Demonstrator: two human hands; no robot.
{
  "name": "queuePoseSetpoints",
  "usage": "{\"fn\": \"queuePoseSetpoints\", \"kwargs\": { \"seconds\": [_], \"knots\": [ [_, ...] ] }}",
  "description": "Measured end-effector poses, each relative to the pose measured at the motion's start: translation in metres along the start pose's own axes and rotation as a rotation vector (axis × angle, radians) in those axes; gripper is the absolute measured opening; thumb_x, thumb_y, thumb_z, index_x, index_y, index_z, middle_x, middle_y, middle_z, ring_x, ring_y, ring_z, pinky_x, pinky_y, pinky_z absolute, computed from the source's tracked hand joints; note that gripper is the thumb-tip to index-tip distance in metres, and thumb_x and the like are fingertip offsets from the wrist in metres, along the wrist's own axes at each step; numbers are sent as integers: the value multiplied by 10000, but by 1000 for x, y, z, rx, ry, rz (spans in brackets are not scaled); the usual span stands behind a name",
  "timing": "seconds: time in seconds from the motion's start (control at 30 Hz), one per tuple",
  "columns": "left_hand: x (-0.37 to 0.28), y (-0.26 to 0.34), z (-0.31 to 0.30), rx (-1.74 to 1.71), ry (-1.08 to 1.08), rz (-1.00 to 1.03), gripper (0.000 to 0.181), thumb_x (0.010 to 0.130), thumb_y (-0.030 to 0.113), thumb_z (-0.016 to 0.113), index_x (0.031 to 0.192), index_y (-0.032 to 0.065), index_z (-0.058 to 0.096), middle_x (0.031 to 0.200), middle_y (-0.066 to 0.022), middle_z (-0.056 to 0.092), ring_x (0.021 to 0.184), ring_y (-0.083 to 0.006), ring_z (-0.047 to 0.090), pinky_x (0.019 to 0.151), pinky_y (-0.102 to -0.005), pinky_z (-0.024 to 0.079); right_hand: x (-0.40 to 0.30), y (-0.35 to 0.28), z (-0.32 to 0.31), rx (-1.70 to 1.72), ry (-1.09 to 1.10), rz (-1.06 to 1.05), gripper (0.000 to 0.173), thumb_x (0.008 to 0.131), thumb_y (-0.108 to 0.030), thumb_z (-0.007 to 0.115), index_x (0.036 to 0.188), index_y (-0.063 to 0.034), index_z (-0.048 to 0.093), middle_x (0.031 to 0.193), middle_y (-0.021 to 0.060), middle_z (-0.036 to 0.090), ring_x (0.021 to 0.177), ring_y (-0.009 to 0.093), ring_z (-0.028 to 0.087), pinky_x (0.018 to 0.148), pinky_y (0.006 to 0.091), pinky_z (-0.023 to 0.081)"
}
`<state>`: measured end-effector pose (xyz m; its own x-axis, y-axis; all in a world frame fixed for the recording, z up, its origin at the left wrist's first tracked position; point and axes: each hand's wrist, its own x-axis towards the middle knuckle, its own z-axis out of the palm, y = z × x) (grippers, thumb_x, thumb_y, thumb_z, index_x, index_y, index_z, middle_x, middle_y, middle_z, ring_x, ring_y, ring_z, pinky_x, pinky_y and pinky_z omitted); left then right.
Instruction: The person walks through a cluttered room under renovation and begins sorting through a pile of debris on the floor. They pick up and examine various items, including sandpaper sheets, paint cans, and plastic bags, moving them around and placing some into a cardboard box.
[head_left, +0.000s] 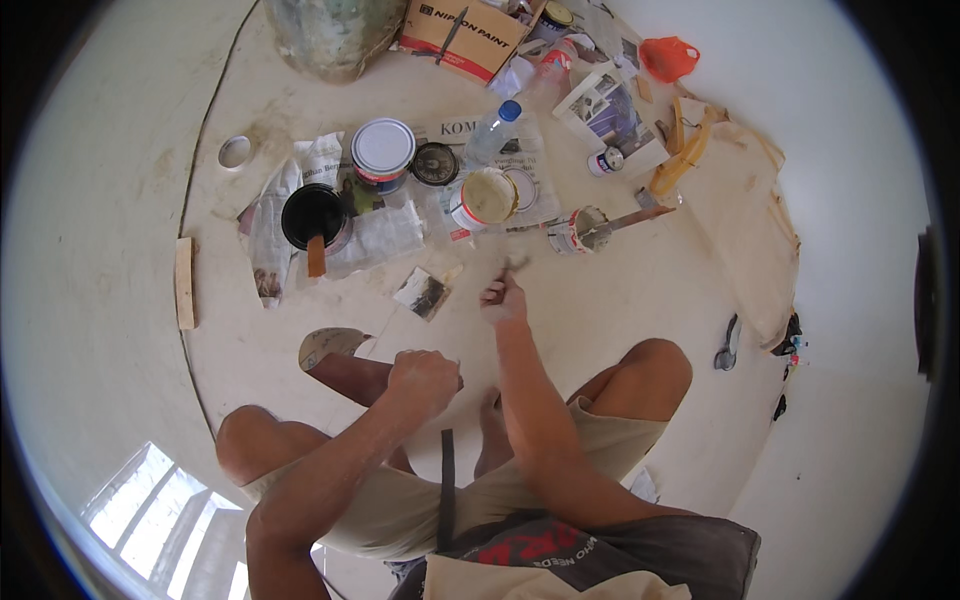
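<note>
My left hand (426, 381) is curled into a fist above my crossed legs; its inner side is turned away, so I cannot tell whether it holds anything. My right hand (503, 298) reaches forward over the floor with curled fingers. At its fingertips is a small blurred shape, either a finger or a thin object. Near that hand lies a small dark-and-white sheet (422, 293), flat on the floor. An open tin of pale paste (489, 198) and a smaller tin (566, 234) with a putty knife (637, 217) across its mouth stand beyond the right hand.
An open dark paint tin (309, 216) with a brown handle and a lidded tin (383, 150) stand on newspaper (390, 229). Around them are a plastic bottle (491, 135), a tape roll (235, 152), a wood strip (185, 283), a carton (461, 37) and a tan cloth-like sheet (739, 195).
</note>
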<state>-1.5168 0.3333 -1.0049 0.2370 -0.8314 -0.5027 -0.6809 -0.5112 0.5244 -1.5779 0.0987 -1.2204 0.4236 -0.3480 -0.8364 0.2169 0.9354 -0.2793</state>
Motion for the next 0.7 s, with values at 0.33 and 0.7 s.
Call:
{"fn": "queuePoseSetpoints", "kwargs": {
  "seconds": [0.33, 0.7],
  "knots": [
    [-1, 0, -9, -30, -177, -50, 190, 851, 211, 621, 935, 69, 717, 933, -152, 709, 1001, -297, 655, 829, -441, 522, 16, 15, -10, -781, 301, -650, 230, 955, -250, 601, 1027, -49, 516, 812, 71, 620, 453, 128, 453, 364, 280, 332],
    [-8, -8, -2, -63, -113, -47, 156, 808, 170, 618, 850, 62, 723, 866, -148, 706, 949, -301, 666, 789, -442, 530, 20, 19, 4, -687, 270, -585, 309, 930, -228, 624, 1132, -4, 557, 917, 92, 639, 516, 134, 496, 407, 285, 380]
  ]
}}
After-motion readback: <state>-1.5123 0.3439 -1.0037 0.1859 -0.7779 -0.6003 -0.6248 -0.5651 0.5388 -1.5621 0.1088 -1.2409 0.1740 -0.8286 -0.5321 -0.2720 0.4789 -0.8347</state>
